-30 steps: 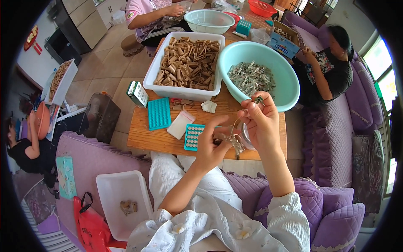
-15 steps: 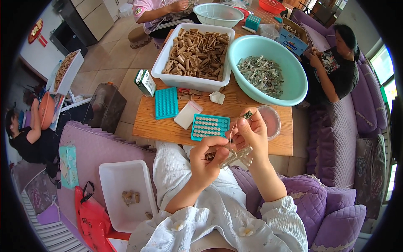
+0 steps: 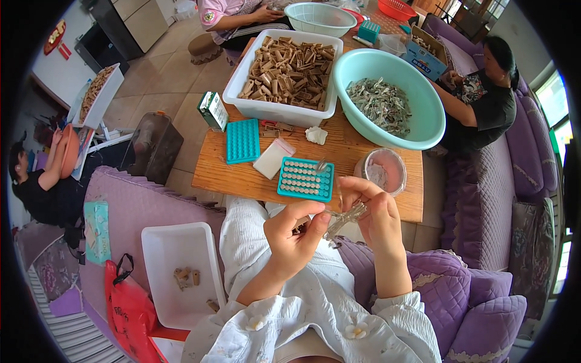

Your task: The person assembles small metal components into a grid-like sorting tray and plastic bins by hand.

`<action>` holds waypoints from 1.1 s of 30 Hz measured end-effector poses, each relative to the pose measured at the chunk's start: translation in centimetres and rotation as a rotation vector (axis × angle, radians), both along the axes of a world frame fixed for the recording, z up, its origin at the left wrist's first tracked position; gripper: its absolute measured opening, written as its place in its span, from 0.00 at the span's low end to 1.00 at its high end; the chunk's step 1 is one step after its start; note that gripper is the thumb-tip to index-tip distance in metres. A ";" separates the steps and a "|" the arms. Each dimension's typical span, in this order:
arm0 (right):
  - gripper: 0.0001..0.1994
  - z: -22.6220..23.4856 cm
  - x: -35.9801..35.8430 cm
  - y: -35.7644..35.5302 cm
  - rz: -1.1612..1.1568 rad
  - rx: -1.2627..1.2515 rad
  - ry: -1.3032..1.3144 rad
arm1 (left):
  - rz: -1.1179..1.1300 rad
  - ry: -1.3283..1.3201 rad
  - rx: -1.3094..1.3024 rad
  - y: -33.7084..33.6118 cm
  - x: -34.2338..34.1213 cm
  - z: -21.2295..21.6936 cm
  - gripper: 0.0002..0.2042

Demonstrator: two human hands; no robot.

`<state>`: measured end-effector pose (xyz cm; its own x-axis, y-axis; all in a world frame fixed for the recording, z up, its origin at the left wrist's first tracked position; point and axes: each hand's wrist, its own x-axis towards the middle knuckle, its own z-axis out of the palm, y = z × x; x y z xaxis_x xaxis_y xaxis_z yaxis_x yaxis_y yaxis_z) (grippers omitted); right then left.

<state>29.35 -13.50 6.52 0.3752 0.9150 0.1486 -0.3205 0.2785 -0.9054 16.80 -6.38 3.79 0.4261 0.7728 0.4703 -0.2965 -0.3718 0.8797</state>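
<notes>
My left hand point(image 3: 295, 236) is closed over my lap, pinching a small dark brown piece that its fingers mostly hide. Facing it, my right hand point(image 3: 380, 221) has its fingers bent around a bundle of thin, clear, shiny strips point(image 3: 345, 221), which stretches between both hands. Just beyond the hands, on the table edge, lies a teal tray point(image 3: 330, 181) with rows of small white round pieces. A small translucent piece point(image 3: 321, 164) shows over its far side. Right of the tray stands a clear round tub point(image 3: 396, 175) with whitish contents and a pink inside.
On the wooden table point(image 3: 218, 172) are a white bin point(image 3: 278, 112) of brown casings, a mint basin point(image 3: 417, 136) of shiny strips, and a teal mould point(image 3: 242, 141). A white tub point(image 3: 175, 242) sits at my left. Other people sit around the room.
My right hand has come down and slightly right; the small green piece at its fingertips no longer shows. The clear round tub is now less covered. My left hand stays nearly in place.
</notes>
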 end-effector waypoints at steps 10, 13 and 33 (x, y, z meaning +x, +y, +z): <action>0.13 -0.8 0.7 -1.1 -0.123 0.027 -0.144 | 0.041 0.050 0.105 -0.2 0.2 0.1 0.08; 0.12 -1.1 1.3 -1.4 -0.072 0.054 -0.025 | 0.010 -0.015 0.002 -0.2 0.2 -0.1 0.07; 0.09 3.5 2.6 -4.9 -0.035 -0.232 -0.375 | -0.219 0.221 0.602 0.8 -0.8 2.1 0.11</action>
